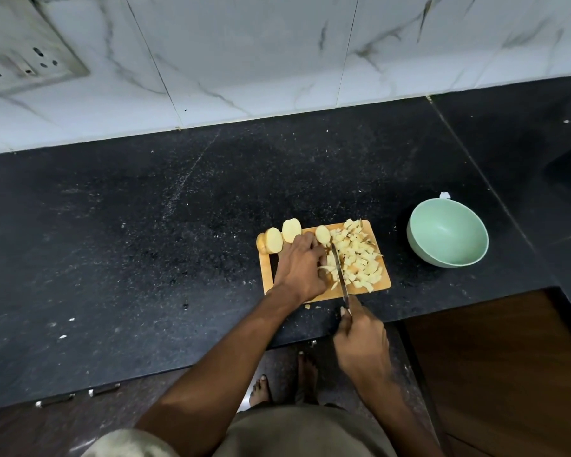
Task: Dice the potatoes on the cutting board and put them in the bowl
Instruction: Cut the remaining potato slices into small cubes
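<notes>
Potato work sits on the small rectangular wooden cutting board [323,258] on the black speckled stone desk [145,242]: pale yellow diced cubes [358,255] heaped at its 3 o'clock side, three round cut halves [274,240] at 10 to 12 o'clock, empty mint-green round bowl [447,232] well apart at 3 o'clock. Left hand [302,268] presses curled fingers on the firm, wet, likely slippery piece being cut; right hand [360,338] wraps the handle of the slim steel knife [339,268], its long axis running 6 to 12 o'clock, tip toward the wall. Cubes look light and stiff, best scooped in handfuls.
</notes>
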